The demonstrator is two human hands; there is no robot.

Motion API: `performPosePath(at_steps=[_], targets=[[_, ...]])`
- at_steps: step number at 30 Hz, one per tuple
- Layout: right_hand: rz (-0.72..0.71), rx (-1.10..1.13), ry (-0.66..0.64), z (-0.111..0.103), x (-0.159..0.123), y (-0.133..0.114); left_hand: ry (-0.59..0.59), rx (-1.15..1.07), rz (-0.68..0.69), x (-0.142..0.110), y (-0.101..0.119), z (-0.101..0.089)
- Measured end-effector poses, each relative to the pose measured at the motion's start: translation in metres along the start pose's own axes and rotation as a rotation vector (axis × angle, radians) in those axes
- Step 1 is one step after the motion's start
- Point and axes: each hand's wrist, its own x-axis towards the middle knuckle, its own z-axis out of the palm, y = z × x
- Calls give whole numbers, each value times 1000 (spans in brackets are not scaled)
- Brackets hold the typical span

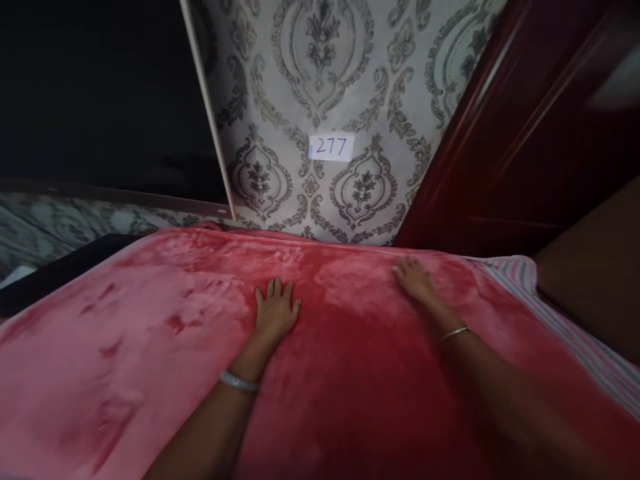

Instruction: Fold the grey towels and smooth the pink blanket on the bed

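Observation:
A plush red-pink blanket point(165, 373) lies spread over a wide flat surface, its pile brushed into lighter and darker patches. Palm down on its middle, my left hand point(277, 312) rests with the fingers spread and nothing in them. Farther right, close to the blanket's back edge, my right hand point(414, 277) also lies flat on the cloth, somewhat blurred, its fingers extended. A grey band circles my left wrist, and a thin bangle my right. Along the right side shows a striped cloth point(555, 310) in grey, pink and white, under the blanket's edge.
Behind the blanket rises a wall with patterned wallpaper point(320, 80), bearing a paper label point(331, 147) marked 277. A large black screen point(100, 100) is at upper left, above a dark ledge point(65, 263). Dark red glossy furniture point(500, 147) stands at the right, beside a brown surface point(595, 273).

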Motion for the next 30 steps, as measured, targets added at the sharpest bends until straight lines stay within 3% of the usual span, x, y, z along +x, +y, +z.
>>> performPosePath(at_steps=[2, 4, 7, 10, 13, 17, 20, 24, 30], targets=[[-180, 36, -70, 10, -10, -56, 6, -26, -7, -1, -1, 1], [-254, 45, -128, 19, -24, -102, 8, -60, 9, -4, -1, 0], [-235, 0, -130, 27, -44, -138, 5, -125, 117, -12, 3, -3], [-213, -26, -90, 32, -55, -141, -51, -173, 255, -13, 14, -5], [-221, -17, -71, 35, -55, -134, -147, -199, 375, 3, 31, 0], [-231, 5, -38, 45, -48, -125, -158, -199, 549, 46, 49, 15], [-237, 0, -5, 56, -44, -118, -181, -159, 586, 85, 42, 25], [-248, 8, 5, 69, -41, -110, -177, -67, 512, 131, -11, 22], [-273, 36, 61, 82, -38, -98, -153, 79, 83, 168, -163, -5]])
